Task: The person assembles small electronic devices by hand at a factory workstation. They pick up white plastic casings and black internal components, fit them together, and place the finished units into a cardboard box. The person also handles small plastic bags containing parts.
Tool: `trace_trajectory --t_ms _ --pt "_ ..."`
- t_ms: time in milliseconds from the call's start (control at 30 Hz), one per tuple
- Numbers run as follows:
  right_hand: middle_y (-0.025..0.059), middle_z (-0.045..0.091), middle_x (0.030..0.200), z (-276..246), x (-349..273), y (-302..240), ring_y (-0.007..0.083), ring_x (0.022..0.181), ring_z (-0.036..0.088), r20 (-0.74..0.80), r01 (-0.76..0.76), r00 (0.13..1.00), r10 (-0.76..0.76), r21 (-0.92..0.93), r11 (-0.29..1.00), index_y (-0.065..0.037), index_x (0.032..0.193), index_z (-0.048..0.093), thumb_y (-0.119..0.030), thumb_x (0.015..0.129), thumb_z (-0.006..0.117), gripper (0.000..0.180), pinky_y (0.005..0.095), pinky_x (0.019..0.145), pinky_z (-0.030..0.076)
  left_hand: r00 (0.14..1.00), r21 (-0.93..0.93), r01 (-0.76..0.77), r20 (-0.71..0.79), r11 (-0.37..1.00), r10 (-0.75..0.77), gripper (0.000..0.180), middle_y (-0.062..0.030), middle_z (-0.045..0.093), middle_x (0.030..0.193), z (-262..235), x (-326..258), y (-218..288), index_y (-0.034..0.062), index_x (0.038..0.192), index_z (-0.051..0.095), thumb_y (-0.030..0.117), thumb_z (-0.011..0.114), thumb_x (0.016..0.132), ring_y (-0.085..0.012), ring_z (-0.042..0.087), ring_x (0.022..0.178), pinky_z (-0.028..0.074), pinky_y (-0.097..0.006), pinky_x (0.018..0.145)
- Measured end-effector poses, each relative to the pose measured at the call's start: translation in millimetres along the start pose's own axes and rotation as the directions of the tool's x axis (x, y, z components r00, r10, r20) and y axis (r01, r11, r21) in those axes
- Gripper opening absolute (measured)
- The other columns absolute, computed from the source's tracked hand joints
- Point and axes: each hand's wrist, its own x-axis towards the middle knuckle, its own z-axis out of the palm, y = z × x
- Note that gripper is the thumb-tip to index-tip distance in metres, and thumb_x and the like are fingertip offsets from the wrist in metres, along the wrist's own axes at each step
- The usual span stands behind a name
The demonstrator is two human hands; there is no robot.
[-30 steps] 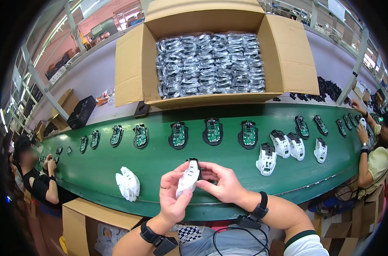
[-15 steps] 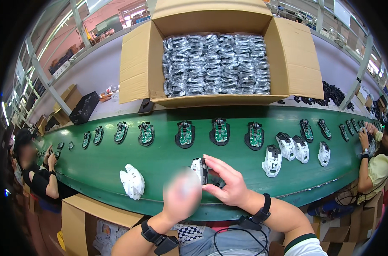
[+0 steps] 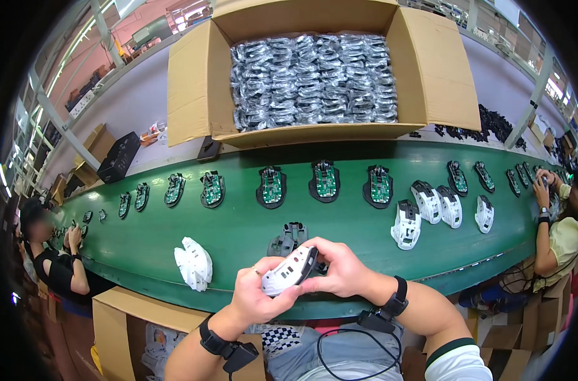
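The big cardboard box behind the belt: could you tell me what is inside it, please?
The cardboard box is filled with rows of dark coiled cables in clear bags. Only the top layer shows; anything beneath is covered.

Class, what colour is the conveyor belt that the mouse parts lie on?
Green, seen best in the head view: the belt is plain dark green under the parts.

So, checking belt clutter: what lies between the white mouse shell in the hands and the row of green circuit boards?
In the head view, one dark grey mouse base on the green belt; beyond it, bare belt.
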Motion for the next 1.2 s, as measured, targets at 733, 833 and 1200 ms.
trace_trajectory --t_ms 733,833,1200 --pt "0.0166 0.07 0.128 6 0 -11 0.0313 0.116 0.069 -0.011 0.369 0.919 -0.395 -0.331 0.868 0.002 0.125 0.066 -0.007 0.082 0.083 0.047 0.0391 0.098 0.057 0.857 0.258 -0.46 -0.123 0.85 0.501 0.033 -0.0103 0.063 0.093 -7 9 -3 0.0029 0.108 0.063 0.025 0.073 0.085 -0.0279 0.059 0.085 0.047 -0.047 0.09" --pt "0.0167 0.072 0.125 5 1 -8 0.0306 0.112 0.071 0.036 0.357 0.933 -0.359 -0.228 0.906 0.002 0.121 0.069 -0.007 0.085 0.081 0.039 0.0385 0.097 0.057 0.864 0.206 -0.46 -0.118 0.864 0.489 0.031 -0.0076 0.066 0.09 -16 9 -7 0.0073 0.102 0.064 0.017 0.082 0.078 -0.0274 0.06 0.079 0.05 -0.044 0.084" --pt "0.0109 0.073 0.099 2 3 -13 0.0202 0.083 0.07 -0.16 0.352 0.893 -0.421 -0.338 0.873 0.002 0.109 0.069 -0.009 0.099 0.065 0.016 0.0304 0.076 0.056 0.872 0.286 -0.391 -0.188 0.875 0.451 0.03 -0.0147 0.066 0.105 -8 20 -6 0.0029 0.102 0.066 0.026 0.079 0.09 -0.032 0.062 0.098 0.049 -0.044 0.09"
